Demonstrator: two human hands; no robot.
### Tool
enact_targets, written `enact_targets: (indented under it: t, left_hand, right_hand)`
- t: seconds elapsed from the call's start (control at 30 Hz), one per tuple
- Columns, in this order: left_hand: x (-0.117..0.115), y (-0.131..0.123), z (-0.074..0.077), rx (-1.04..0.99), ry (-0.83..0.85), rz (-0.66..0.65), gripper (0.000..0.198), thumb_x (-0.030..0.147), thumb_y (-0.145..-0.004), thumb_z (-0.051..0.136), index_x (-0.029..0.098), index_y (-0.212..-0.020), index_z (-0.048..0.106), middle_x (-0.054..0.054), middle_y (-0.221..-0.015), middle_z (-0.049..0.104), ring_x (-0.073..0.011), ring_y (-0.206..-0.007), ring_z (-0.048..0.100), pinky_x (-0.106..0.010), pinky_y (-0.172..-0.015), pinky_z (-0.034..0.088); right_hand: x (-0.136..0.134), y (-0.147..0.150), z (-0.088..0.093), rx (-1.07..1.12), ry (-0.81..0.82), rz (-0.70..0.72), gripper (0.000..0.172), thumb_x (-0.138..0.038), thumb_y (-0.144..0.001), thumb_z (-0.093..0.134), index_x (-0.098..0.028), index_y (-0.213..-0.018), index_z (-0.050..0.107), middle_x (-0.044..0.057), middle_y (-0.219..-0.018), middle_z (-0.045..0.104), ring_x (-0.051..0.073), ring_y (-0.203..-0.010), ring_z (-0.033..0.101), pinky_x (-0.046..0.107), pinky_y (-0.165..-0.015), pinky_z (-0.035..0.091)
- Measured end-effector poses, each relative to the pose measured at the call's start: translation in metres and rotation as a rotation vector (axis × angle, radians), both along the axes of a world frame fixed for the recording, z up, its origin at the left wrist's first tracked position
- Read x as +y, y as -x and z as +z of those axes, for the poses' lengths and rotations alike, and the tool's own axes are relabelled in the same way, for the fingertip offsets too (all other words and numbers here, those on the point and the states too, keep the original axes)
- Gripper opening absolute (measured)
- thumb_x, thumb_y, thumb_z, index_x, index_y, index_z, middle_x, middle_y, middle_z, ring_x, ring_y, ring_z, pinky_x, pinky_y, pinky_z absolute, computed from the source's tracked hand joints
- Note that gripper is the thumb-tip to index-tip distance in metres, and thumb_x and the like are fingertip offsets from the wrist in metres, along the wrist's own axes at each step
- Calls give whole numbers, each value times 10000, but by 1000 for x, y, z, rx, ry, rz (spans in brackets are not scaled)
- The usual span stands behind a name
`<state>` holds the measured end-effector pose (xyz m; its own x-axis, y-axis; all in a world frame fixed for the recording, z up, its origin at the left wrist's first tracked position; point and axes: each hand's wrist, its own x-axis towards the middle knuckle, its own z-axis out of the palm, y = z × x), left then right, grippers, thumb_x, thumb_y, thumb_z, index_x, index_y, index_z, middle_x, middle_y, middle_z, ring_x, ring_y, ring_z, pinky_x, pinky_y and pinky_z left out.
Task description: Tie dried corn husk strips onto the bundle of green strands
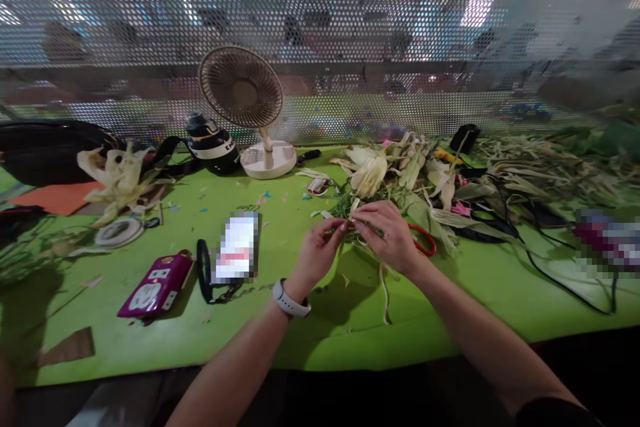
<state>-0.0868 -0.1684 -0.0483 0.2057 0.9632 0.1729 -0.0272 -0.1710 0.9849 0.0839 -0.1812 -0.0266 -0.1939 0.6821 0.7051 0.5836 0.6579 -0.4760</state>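
Note:
My left hand, with a pale band at the wrist, pinches thumb and forefinger together. Right beside it, my right hand is closed in a pinch too. Between their fingertips a narrow pale strip of corn husk shows, mostly covered by the fingers. Below the right hand, a thin husk strand trails on the green table surface. Scissors with a red handle lie by the right wrist, partly under leaves. A bundle of dried husk lies just beyond my hands.
A desk fan and a dark bottle stand at the back. Left are a phone, a purple pouch, a tape roll and a husk figure. Dried leaves and a black cable lie right. Perforated metal closes the back.

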Motion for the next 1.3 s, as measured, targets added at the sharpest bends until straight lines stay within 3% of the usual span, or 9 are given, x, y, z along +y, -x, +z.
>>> enact_targets:
  t: [0.13, 0.27, 0.4, 0.6, 0.73, 0.9, 1.07, 1.2, 1.3]
  left_hand:
    - [1, 1, 2, -107, 130, 58, 294, 427, -697, 712, 160, -822, 713, -35, -801, 688, -135, -732, 589, -240, -684, 484]
    - [-1, 0, 9, -251, 325, 42, 334, 422, -622, 770, 148, -796, 694, -19, -788, 672, -106, -688, 581, -225, -651, 498]
    - [-4, -1, 11, -279, 365, 8, 342, 411, -608, 784, 145, -802, 691, -13, -767, 664, -97, -661, 578, -212, -611, 493]
    - [-5, -2, 7, -241, 318, -32, 328, 411, -643, 763, 139, -818, 705, -20, -730, 668, -97, -651, 573, -195, -587, 461]
    - [-3, -1, 5, -254, 325, -33, 299, 394, -640, 767, 156, -809, 707, -7, -732, 662, -96, -652, 573, -207, -599, 482]
    - [-2, -1, 6, -208, 273, -52, 310, 427, -616, 769, 157, -747, 692, 5, -715, 649, -112, -661, 583, -283, -675, 538]
    - [1, 1, 3, -77, 124, -88, 273, 404, -697, 714, 145, -784, 705, -21, -726, 669, -121, -680, 582, -262, -687, 506]
    - [4, 8, 4, 30, 88, -183, 254, 377, -742, 678, 142, -831, 719, -38, -757, 680, -134, -699, 588, -266, -688, 498]
    - [4, 11, 5, 70, 69, -248, 260, 379, -770, 650, 140, -847, 716, -43, -774, 677, -134, -703, 591, -266, -682, 506]
  right_hand:
    - [-5, 3, -6, -287, -154, -11, 277, -168, -818, 549, -275, -1052, 655, 43, -1047, 644, 217, -1043, 534, 430, -986, 372]
    - [-4, 6, -13, -534, -210, 6, 284, -191, -849, 542, -258, -1119, 600, 58, -1128, 621, 208, -1129, 488, 448, -1096, 253]
    - [-6, 11, -17, -566, -301, -108, 225, -180, -888, 510, -274, -1068, 606, 34, -1045, 657, 195, -1084, 509, 467, -1116, 196]
    - [-9, 14, -20, -549, -340, -120, 233, -138, -880, 498, -292, -987, 636, 8, -943, 665, 164, -924, 568, 439, -1090, 235]
    - [-6, 14, -20, -315, -198, -65, 152, -194, -871, 539, -284, -916, 653, 8, -907, 677, 156, -828, 588, 435, -1034, 317]
    - [-3, 15, -19, 126, 58, 42, 78, -245, -866, 569, -230, -854, 645, 38, -828, 631, 169, -812, 590, 323, -756, 486]
    - [-2, 14, -17, 365, 331, 76, 111, -317, -811, 629, -207, -800, 616, 38, -867, 566, 147, -747, 567, 273, -651, 493]
    - [0, 10, -14, 488, 572, 160, 205, -375, -762, 675, -190, -791, 593, 0, -752, 562, 123, -670, 544, 251, -616, 470]
    - [2, 7, -12, 524, 663, 226, 250, -400, -739, 697, -178, -766, 585, -20, -702, 558, 105, -630, 522, 236, -588, 444]
